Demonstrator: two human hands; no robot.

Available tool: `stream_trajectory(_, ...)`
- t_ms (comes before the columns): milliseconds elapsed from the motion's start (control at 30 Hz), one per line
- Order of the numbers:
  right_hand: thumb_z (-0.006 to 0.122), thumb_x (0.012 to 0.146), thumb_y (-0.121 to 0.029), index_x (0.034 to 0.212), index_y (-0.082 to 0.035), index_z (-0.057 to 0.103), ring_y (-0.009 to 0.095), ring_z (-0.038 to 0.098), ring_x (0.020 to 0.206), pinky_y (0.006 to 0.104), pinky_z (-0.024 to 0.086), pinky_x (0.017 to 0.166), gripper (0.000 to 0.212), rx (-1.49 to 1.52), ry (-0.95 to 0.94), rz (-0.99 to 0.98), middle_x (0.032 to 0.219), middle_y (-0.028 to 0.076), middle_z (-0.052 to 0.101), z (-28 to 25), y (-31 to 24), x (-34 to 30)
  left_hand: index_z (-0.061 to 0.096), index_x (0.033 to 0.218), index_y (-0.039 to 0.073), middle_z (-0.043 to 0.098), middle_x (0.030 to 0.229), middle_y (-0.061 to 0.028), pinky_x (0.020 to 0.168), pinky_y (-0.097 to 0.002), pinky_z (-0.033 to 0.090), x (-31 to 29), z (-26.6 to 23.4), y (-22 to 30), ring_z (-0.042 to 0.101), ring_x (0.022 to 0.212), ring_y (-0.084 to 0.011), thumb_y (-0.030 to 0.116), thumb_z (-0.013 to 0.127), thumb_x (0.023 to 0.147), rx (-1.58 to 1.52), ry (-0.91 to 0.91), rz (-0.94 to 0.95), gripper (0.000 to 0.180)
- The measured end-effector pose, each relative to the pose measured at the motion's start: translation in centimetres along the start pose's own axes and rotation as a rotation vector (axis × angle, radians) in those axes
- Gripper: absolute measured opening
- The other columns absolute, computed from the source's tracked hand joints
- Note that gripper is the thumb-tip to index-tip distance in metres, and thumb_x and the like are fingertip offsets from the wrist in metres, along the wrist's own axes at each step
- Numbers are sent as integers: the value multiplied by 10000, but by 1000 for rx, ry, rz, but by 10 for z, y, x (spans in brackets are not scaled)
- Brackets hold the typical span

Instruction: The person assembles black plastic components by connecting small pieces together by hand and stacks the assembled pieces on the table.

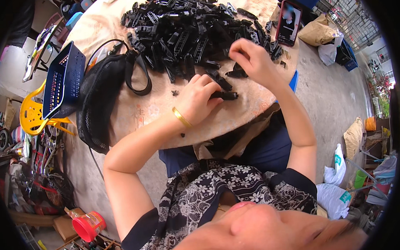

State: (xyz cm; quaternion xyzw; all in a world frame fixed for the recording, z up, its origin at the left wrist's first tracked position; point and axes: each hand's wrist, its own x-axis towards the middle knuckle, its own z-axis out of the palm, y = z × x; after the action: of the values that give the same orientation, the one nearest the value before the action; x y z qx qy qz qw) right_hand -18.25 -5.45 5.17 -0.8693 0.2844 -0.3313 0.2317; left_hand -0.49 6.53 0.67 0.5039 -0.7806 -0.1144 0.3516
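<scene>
My left hand, a gold bangle at its wrist, is closed on the near end of a black plastic part at the table's front edge. Another dark part lies just beyond its fingertips. My right hand is raised over the right side, thumb and fingers pinched together; whatever is between them, if anything, I cannot make out. Below that hand lies a short black piece. A large heap of black plastic parts, some ladder-like, spreads across the far half of the table.
The round table has a beige cloth. A phone stands at the heap's right. On the left are a black mesh bag with a strap, a dark blue basket and a yellow stool. Sacks stand on the floor at right.
</scene>
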Motion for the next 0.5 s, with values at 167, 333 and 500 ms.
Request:
stream_trajectory(167, 563, 922, -127, 988, -19, 602, 73, 517, 649, 226, 432, 589, 132, 406, -229, 245, 764, 18, 579, 0, -17, -43, 667, 917, 91, 588, 874, -83, 767, -377, 471, -1, 1, 1, 563, 881, -290, 124, 748, 686, 5, 2, -29, 247)
stream_trajectory(333, 649, 871, -156, 1000, -23, 604, 95, 505, 575, 265, 419, 541, 191, 365, -214, 353, 653, 49, 567, 13, -6, -57, 669, 919, 90, 589, 866, -83, 743, -370, 476, 2, 2, 1, 570, 857, -281, 141, 754, 692, -8, -6, -40, 248)
stream_trajectory(500, 719, 783, -127, 962, -12, 627, 139, 506, 559, 285, 420, 543, 233, 235, -269, 232, 690, 72, 573, -2, -10, -61, 669, 916, 66, 588, 856, -88, 705, -358, 479, 1, -3, 2, 577, 817, -278, 150, 761, 696, -35, -23, -91, 252)
